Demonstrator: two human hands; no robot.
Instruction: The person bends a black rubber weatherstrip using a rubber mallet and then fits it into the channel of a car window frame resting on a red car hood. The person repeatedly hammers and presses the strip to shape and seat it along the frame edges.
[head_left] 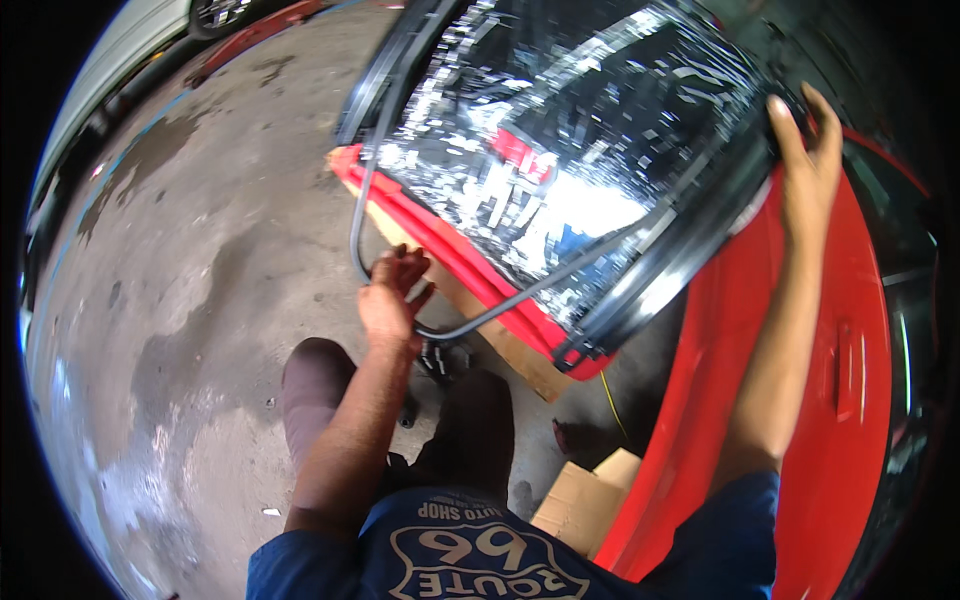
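A large panel with a black frame (660, 285) and a glossy, crinkled, reflective surface (560, 110) tilts in front of me. A red strip of bodywork (450, 245) runs along its near edge. From the panel a grey rubber seal strip (360, 215) hangs in a loose loop. My left hand (390, 295) is closed around the low part of this loop, fingers curled, just off the panel's near edge. My right hand (810, 150) grips the frame's far right side, thumb and fingers over the rim. What its fingertips touch beneath is hidden.
Close on my right stands a red car body (830, 370). Cardboard (520, 360) lies under the panel's near edge, and a cardboard box (590, 500) sits by my legs. A yellow cord (612, 400) hangs nearby. Another car (130, 60) is at the far left on the stained concrete floor (230, 270).
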